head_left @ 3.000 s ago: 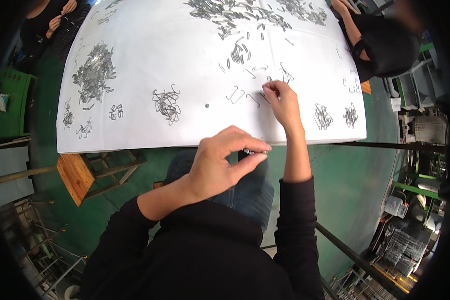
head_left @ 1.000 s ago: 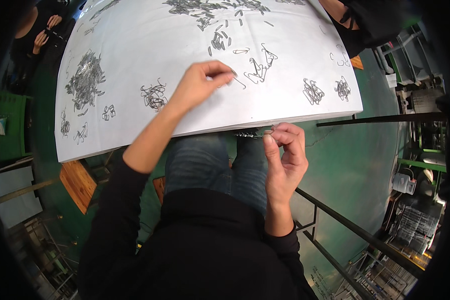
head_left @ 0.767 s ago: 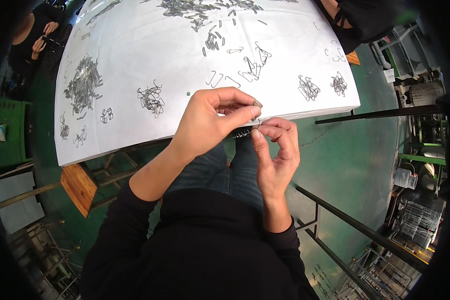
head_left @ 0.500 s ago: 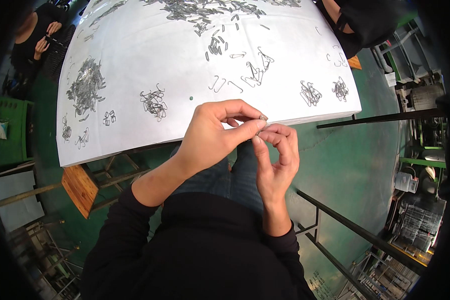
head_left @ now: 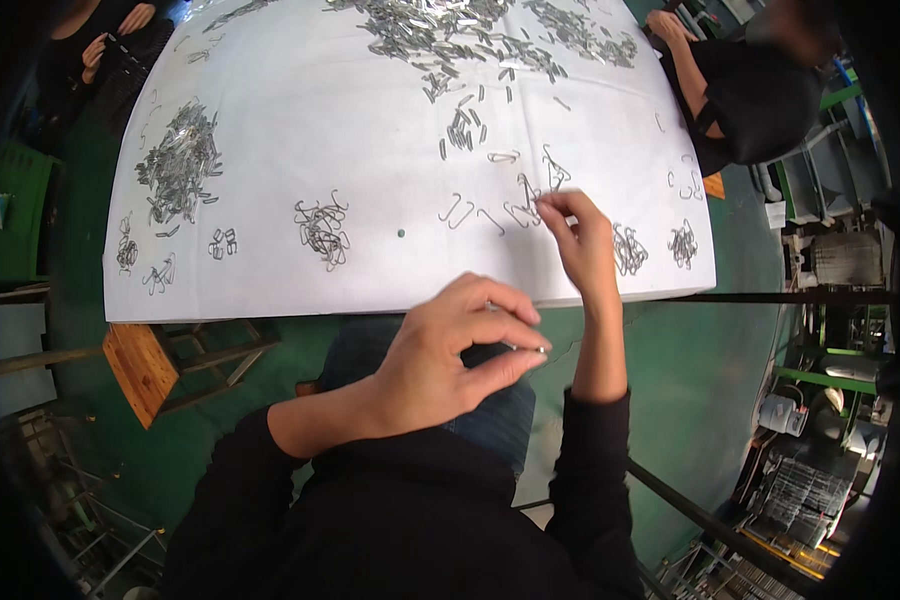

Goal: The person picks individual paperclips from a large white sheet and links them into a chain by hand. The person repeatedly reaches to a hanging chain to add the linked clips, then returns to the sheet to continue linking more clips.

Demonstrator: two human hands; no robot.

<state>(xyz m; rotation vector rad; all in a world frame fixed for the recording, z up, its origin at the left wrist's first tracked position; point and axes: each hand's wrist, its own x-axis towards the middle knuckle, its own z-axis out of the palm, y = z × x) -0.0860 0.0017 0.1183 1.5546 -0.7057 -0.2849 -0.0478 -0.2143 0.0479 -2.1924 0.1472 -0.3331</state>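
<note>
Just off the table's near edge, my left hand (head_left: 450, 350) pinches a small shiny metal piece (head_left: 542, 349) between thumb and fingers; most of it is hidden. Over the table, my right hand (head_left: 585, 240) has its thumb and forefinger closed at a loose group of bent wire hooks (head_left: 523, 190), seemingly on one of them. Left of this group lie two separate bent wires (head_left: 457, 210). A tangled pile of wire hooks (head_left: 322, 232) sits farther left, and a small green bead (head_left: 401, 233) lies between.
The white-covered table (head_left: 270, 140) bears heaps of flat metal pieces (head_left: 440, 35) at the far side and another heap (head_left: 178, 165) at left. Small hook piles (head_left: 628, 250) lie right. Two other people stand at the far corners. A wooden stool (head_left: 142, 375) is at lower left.
My hands have come apart. My right hand has moved forward over the table to the wire hooks, while my left has lowered toward me with the small metal piece. The view has shifted.
</note>
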